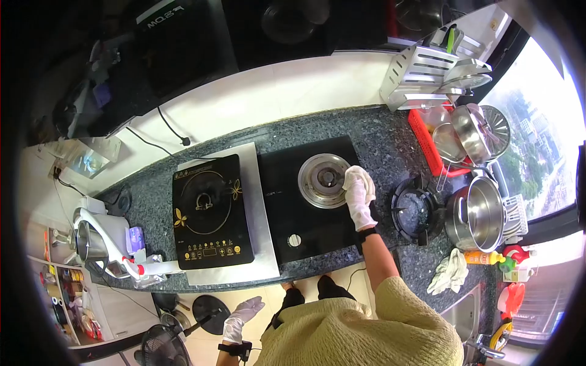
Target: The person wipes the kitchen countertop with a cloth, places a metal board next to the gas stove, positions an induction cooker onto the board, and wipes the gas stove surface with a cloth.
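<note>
My right hand (359, 204), in a white glove, is closed on a bunched cream cloth (361, 178). It presses the cloth on the black glass gas stove (317, 229), at the right side of the round metal burner (311, 190). My left hand (245, 310), also gloved, hangs low in front of the counter with its fingers stretched out and nothing in them. A black pan support (395, 210) lies on the counter to the right of the stove. The stove's round knob (294, 240) is near its front edge.
A black induction cooker (210, 256) stands left of the stove. At the right are a red basket (425, 143) with metalware, a steel pot (486, 213), a crumpled cloth (448, 271) and a sink (462, 317). A fan (163, 348) is on the floor side at lower left.
</note>
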`<action>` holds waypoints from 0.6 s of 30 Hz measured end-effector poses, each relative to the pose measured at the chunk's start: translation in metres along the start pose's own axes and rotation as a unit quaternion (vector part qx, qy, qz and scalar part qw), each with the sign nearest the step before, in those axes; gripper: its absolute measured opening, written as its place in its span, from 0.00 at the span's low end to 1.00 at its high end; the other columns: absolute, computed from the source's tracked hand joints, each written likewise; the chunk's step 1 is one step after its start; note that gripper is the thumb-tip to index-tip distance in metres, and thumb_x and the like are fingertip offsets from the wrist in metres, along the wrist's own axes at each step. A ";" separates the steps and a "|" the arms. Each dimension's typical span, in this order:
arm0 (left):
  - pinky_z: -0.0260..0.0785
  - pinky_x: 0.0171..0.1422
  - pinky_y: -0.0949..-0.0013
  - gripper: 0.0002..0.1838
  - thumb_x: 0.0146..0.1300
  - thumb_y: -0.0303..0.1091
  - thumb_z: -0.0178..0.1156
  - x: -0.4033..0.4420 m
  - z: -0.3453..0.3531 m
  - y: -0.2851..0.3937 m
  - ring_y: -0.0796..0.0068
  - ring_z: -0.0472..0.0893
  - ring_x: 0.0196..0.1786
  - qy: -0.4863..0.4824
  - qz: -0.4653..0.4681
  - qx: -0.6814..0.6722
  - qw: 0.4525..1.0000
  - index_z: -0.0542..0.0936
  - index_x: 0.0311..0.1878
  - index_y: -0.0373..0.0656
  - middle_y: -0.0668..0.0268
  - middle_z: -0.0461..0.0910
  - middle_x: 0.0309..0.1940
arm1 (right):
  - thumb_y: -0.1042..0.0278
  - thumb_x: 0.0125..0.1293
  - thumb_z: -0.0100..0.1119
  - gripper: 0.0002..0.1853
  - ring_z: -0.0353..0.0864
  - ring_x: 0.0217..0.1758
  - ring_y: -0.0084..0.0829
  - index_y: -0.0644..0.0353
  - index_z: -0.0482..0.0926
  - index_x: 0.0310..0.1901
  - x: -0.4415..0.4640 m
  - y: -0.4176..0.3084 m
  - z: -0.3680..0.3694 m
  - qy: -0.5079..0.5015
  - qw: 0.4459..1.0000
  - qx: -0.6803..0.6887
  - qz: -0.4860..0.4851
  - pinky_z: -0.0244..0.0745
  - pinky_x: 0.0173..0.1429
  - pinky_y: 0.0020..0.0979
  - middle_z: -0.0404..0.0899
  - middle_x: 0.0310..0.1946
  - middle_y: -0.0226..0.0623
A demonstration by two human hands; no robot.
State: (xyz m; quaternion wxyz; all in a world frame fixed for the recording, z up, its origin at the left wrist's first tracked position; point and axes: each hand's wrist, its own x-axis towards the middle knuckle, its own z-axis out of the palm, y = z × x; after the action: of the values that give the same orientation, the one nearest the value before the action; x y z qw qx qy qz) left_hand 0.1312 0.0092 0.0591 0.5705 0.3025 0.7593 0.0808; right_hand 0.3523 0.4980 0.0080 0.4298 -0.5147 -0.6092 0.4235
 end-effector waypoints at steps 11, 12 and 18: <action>0.59 0.74 0.64 0.30 0.71 0.54 0.52 0.005 0.007 0.014 0.62 0.68 0.70 -0.012 -0.005 0.038 0.999 0.69 0.68 0.43 0.59 0.71 0.67 | 0.60 0.69 0.48 0.15 0.73 0.23 0.21 0.53 0.78 0.27 0.105 0.029 0.020 -0.091 0.992 0.055 0.060 0.67 0.27 0.26 0.74 0.21 0.23; 0.59 0.73 0.64 0.30 0.71 0.54 0.52 0.007 0.010 0.010 0.62 0.69 0.70 -0.008 -0.001 0.036 0.999 0.69 0.68 0.43 0.59 0.71 0.67 | 0.56 0.71 0.45 0.18 0.72 0.23 0.22 0.53 0.78 0.25 0.106 0.028 0.020 -0.095 0.994 0.036 0.037 0.67 0.27 0.27 0.74 0.21 0.24; 0.61 0.72 0.66 0.31 0.71 0.54 0.53 0.001 0.037 -0.021 0.64 0.71 0.68 0.023 -0.008 -0.078 0.997 0.70 0.67 0.41 0.59 0.74 0.65 | 0.53 0.65 0.56 0.14 0.77 0.33 0.27 0.56 0.77 0.38 0.132 0.035 0.037 -0.161 0.957 0.199 0.134 0.72 0.38 0.29 0.78 0.29 0.32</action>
State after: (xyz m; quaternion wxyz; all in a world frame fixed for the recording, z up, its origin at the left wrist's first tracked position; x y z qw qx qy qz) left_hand 0.1569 -0.0154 0.0359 0.5754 0.2488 0.7661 0.1419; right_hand 0.3126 0.6300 -0.0245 0.3593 -0.4202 -0.4991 0.6673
